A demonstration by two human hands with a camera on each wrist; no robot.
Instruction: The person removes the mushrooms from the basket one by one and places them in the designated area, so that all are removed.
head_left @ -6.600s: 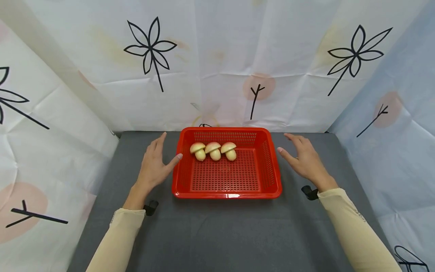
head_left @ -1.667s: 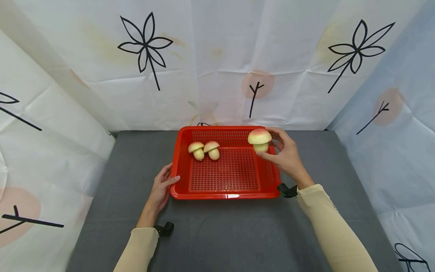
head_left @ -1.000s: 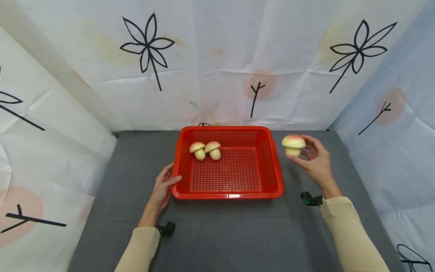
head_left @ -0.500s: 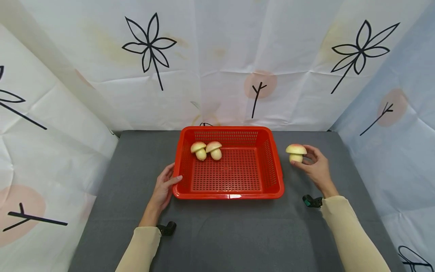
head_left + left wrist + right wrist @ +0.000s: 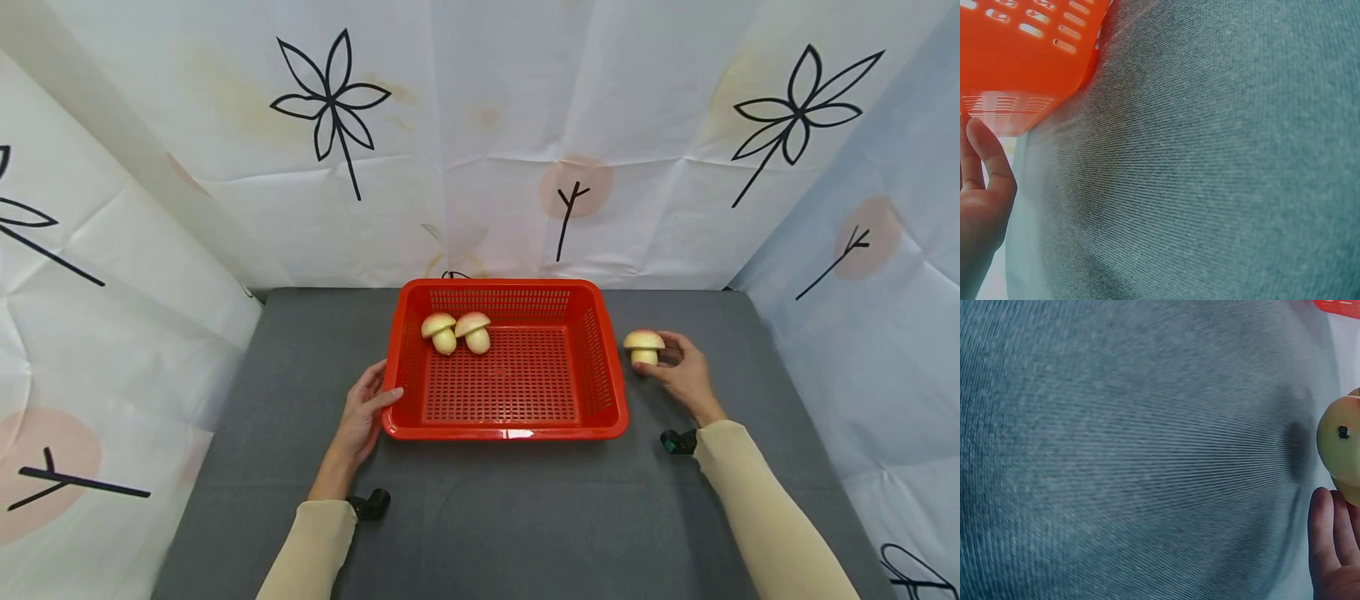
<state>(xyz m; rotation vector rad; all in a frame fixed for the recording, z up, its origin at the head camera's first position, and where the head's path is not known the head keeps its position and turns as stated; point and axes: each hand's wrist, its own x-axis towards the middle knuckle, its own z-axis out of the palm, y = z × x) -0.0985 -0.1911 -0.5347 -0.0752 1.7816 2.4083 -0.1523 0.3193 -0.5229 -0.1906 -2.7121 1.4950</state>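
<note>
To the right of the red plastic basket (image 5: 498, 432), my right hand (image 5: 686, 372) holds a toy mushroom (image 5: 643, 342) upright between thumb and fingers. It has a pinkish-yellow cap and a pale stem. In the right wrist view, the underside of the mushroom (image 5: 1344, 447) shows a small dark mark, and a shadow lies on the cloth near it. My left hand (image 5: 362, 417) grips the basket's left rim, thumb over the edge and fingers outside. Two similar mushrooms, the left one (image 5: 439, 332) and the right one (image 5: 474, 332), lie tilted inside the basket at its back left.
A dark grey cloth (image 5: 480, 517) covers the table under the basket. White printed fabric (image 5: 495, 125) hangs behind the table and on both sides. A thin black cable (image 5: 454, 273) shows behind the basket.
The right hand has lifted the rightmost mushroom out of the basket, carried it right and lowered it, then shifted slightly left. The left hand has come to grip the basket's rim.
</note>
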